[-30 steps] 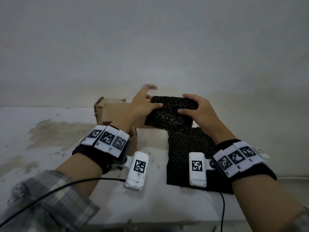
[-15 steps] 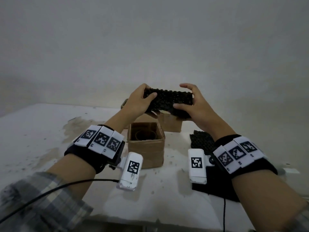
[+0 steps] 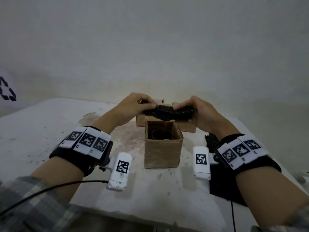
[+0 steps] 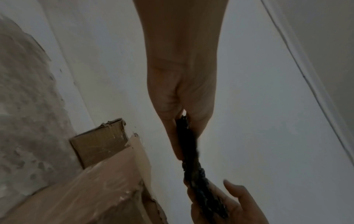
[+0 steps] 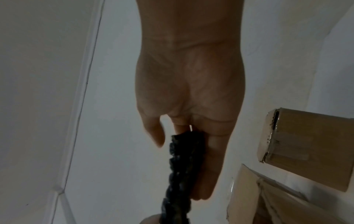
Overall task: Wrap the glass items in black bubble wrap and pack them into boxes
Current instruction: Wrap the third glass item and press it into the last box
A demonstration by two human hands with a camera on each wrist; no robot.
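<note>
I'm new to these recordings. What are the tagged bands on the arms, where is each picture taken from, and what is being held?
No machine here: a person works with bare hands. The bands carry printed markers and small wrist cameras. The wide picture comes from a head camera; the other two look along each hand from the wrist. The left hand and right hand each pinch one end of a piece of black bubble wrap above an open box on the white table. A round rim shows inside the box. More boxes stand behind, and more wrap lies under the right arm.

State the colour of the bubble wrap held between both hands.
Black, with glossy bubbles; the bubble wrap shows best in the head view.
</note>
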